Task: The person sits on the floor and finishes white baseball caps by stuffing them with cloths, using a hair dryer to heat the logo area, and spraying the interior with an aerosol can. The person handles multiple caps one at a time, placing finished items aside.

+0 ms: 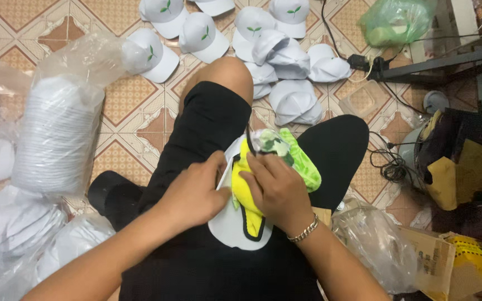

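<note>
Head cam: I see left hand [196, 192] pinching white cap [231, 226] on lap; right hand [277, 189] gripping yellow-green cloth [302, 161] w/ fingers closed.

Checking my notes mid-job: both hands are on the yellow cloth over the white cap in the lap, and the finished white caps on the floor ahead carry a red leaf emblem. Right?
Not quite: the head view shows the emblem on the white caps is green, not red. The rest stands: the left hand and right hand are on the yellow cloth over the white cap in the lap.
</note>
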